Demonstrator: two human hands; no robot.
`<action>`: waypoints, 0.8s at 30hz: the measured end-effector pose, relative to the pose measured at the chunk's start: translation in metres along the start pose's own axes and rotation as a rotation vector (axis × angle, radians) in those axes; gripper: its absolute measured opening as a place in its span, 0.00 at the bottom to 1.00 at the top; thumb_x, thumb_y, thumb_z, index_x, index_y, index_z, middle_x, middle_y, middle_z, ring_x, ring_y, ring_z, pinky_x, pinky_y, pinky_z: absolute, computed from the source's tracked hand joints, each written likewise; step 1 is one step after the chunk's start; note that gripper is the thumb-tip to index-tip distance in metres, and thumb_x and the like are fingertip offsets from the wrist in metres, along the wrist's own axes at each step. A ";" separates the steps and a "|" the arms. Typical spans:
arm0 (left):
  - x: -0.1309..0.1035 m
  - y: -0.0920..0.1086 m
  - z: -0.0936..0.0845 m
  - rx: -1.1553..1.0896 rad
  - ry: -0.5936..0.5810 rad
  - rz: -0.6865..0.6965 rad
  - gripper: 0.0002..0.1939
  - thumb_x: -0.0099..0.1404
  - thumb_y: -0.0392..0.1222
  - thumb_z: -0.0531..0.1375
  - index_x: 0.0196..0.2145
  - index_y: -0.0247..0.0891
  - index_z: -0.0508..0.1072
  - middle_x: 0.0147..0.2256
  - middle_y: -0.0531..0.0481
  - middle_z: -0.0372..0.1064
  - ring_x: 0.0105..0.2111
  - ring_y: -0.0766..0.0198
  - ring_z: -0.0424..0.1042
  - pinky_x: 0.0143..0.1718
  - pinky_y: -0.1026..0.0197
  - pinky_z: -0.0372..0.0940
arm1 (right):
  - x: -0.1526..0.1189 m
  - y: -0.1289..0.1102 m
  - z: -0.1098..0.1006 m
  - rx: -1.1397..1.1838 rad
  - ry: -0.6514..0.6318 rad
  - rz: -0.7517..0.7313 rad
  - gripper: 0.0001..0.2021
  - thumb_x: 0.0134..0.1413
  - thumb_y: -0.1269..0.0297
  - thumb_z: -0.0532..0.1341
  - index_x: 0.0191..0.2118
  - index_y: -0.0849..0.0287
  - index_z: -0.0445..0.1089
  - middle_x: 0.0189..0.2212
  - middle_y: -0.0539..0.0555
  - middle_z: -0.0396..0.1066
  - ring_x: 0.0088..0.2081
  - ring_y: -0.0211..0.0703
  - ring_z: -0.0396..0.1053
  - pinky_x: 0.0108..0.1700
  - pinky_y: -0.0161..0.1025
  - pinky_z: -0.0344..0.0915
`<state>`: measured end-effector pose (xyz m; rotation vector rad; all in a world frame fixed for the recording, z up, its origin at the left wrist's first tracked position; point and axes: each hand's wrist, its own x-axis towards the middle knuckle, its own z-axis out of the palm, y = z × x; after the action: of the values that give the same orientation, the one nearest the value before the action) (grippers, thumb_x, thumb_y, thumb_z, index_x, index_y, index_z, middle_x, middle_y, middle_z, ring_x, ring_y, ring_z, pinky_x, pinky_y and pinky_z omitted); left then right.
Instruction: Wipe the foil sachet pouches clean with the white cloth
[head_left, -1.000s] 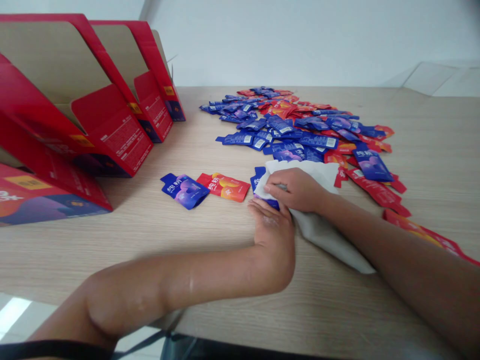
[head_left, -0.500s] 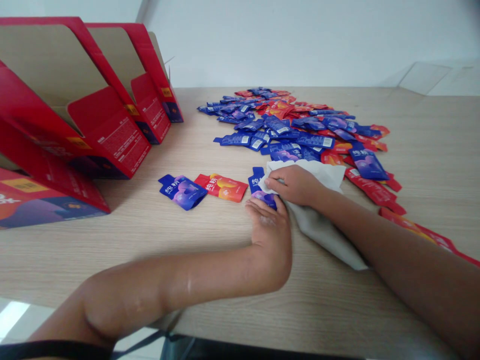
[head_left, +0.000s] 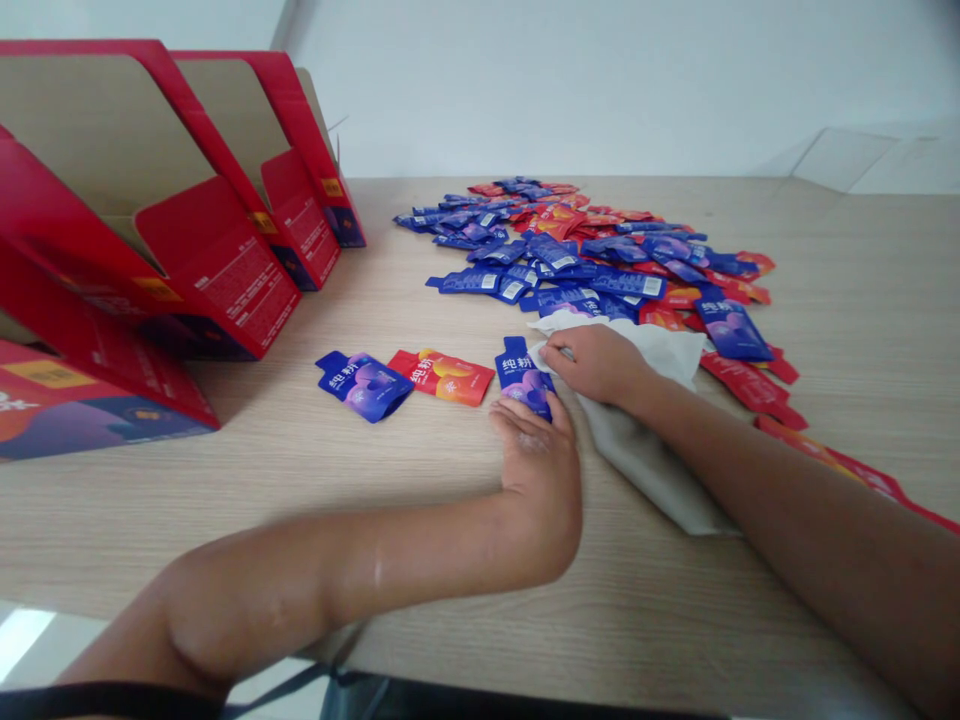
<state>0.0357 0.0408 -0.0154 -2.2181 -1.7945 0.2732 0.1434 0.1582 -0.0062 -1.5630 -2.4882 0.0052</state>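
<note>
A blue-purple pouch (head_left: 525,376) lies flat on the wooden table, its spout end pointing away from me. My left hand (head_left: 531,432) holds down its lower edge, fingers across the bottom and thumb at the right side. Bunched in the closed fingers of my right hand (head_left: 592,362) is a white cloth (head_left: 667,350) with a wavy edge; it trails across the table under my forearm. That hand is just right of the pouch, and a corner of the cloth reaches the pouch's edge. To the left lie a red-orange pouch (head_left: 455,378) and another blue pouch (head_left: 365,386), slightly overlapping.
Behind my hands spreads a large heap of blue and red pouches (head_left: 562,250). More red pouches (head_left: 757,388) lie along the right. Several open red cardboard boxes (head_left: 247,265) stand at the left. A white wall (head_left: 600,90) rises behind the table.
My right hand has slid a little to the right with the cloth, uncovering more of the blue pouch's face. My left hand stays on the pouch's lower edge.
</note>
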 end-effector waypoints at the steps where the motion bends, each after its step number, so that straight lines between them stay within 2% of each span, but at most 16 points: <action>1: 0.000 0.000 0.000 0.006 -0.003 0.005 0.26 0.69 0.28 0.47 0.63 0.30 0.58 0.52 0.22 0.69 0.51 0.46 0.73 0.49 0.42 0.69 | 0.000 0.001 0.001 0.004 0.011 0.004 0.20 0.62 0.56 0.49 0.31 0.59 0.75 0.30 0.56 0.76 0.30 0.42 0.67 0.30 0.39 0.49; 6: 0.000 0.000 0.000 0.021 -0.007 0.009 0.26 0.69 0.28 0.47 0.63 0.30 0.58 0.52 0.23 0.69 0.51 0.46 0.73 0.49 0.42 0.69 | -0.003 0.000 0.000 0.092 0.136 -0.017 0.18 0.62 0.58 0.50 0.30 0.59 0.74 0.28 0.55 0.75 0.30 0.42 0.67 0.31 0.39 0.50; 9: 0.000 0.000 -0.001 -0.003 0.000 0.005 0.25 0.69 0.28 0.47 0.63 0.29 0.58 0.52 0.22 0.69 0.51 0.46 0.73 0.49 0.42 0.69 | -0.007 -0.007 -0.003 0.214 0.192 -0.106 0.18 0.63 0.59 0.50 0.29 0.60 0.72 0.28 0.55 0.74 0.31 0.41 0.67 0.33 0.38 0.53; 12: 0.000 -0.001 -0.001 -0.011 -0.006 0.015 0.24 0.69 0.27 0.45 0.61 0.23 0.61 0.52 0.18 0.68 0.52 0.45 0.72 0.50 0.43 0.68 | -0.010 -0.013 -0.003 0.280 0.123 -0.279 0.17 0.63 0.58 0.51 0.30 0.60 0.72 0.29 0.54 0.74 0.33 0.41 0.68 0.35 0.37 0.55; 14: 0.001 -0.001 -0.002 -0.014 -0.020 0.009 0.23 0.68 0.26 0.45 0.59 0.20 0.62 0.52 0.17 0.67 0.52 0.45 0.72 0.51 0.44 0.68 | -0.010 -0.014 -0.001 0.284 0.053 -0.337 0.16 0.62 0.58 0.52 0.31 0.59 0.73 0.30 0.54 0.75 0.33 0.41 0.68 0.36 0.37 0.55; 19: 0.002 -0.001 -0.001 -0.037 0.000 -0.002 0.25 0.69 0.27 0.45 0.62 0.23 0.58 0.52 0.19 0.68 0.52 0.46 0.73 0.50 0.42 0.68 | -0.007 -0.010 0.004 0.270 0.016 -0.256 0.14 0.60 0.58 0.53 0.33 0.58 0.74 0.31 0.53 0.75 0.33 0.42 0.69 0.35 0.37 0.55; 24: 0.001 0.000 0.001 0.005 -0.008 0.007 0.26 0.68 0.26 0.45 0.63 0.26 0.58 0.52 0.19 0.68 0.51 0.45 0.73 0.50 0.42 0.68 | -0.006 -0.008 0.001 0.226 0.009 -0.207 0.15 0.60 0.58 0.53 0.34 0.58 0.74 0.32 0.54 0.76 0.34 0.43 0.69 0.35 0.38 0.55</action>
<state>0.0358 0.0415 -0.0167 -2.2235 -1.7883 0.2883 0.1382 0.1496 -0.0075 -1.2108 -2.5268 0.2386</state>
